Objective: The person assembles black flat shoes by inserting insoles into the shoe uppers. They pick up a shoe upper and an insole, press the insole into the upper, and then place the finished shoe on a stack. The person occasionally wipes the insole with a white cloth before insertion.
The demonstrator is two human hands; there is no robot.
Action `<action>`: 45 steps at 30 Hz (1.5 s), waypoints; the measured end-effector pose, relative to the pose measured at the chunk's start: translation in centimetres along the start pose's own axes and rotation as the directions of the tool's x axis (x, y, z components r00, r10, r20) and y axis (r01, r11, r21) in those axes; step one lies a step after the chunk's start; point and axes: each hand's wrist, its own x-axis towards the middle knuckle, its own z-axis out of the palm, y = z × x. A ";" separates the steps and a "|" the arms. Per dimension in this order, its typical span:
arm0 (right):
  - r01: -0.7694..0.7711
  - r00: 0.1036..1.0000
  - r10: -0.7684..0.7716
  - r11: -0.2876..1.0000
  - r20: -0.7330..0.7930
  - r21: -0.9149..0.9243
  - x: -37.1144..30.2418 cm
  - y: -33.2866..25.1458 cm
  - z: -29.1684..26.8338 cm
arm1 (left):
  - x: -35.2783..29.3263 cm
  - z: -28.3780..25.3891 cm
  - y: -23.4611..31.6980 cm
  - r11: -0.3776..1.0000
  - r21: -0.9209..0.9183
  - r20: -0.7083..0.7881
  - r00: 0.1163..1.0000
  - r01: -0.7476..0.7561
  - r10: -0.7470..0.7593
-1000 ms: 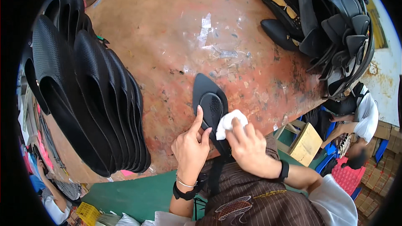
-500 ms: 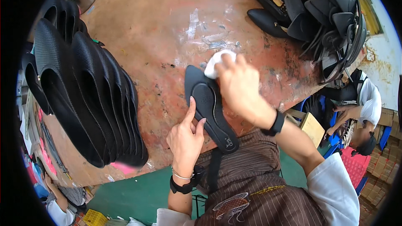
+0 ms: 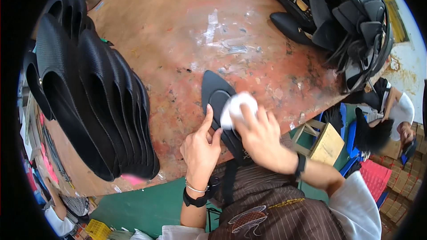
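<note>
The insole [image 3: 215, 82] lies at the table's [image 3: 169, 40] near edge, partly hidden by a blurred white cloth [image 3: 240, 106] pinched in the right hand [image 3: 263, 144]; the left hand's [image 3: 201, 151] parted thumb and forefinger touch its left side, any grip beneath indeterminable. The apron's [image 3: 289, 222] yellow lettering [image 3: 287, 203] is illegibly small.

Black insole [image 3: 217, 97] lies aslant — white cloth [image 3: 233, 106] over it

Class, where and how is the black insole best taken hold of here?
The black insole is probably best held by the left edge of its narrower middle, coming from the left, where the left hand touches it. It looks thin and narrows there, and the white cloth in the right hand covers part of its right side.
</note>
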 end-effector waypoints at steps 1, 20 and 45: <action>-0.051 0.999 0.051 0.999 0.015 0.015 2.4 0.9 0.5 | -0.2 0.3 -0.2 1.000 -0.008 -0.001 1.000 -0.006 0.006; -0.090 0.995 0.092 0.994 0.039 -0.062 0.8 -0.7 0.5 | -0.3 0.0 0.3 1.000 -0.014 0.016 1.000 -0.014 0.014; -0.212 0.914 0.243 0.969 -0.326 0.127 12.3 7.7 0.6 | -0.2 -0.3 0.6 0.999 0.036 0.004 1.000 -0.025 0.025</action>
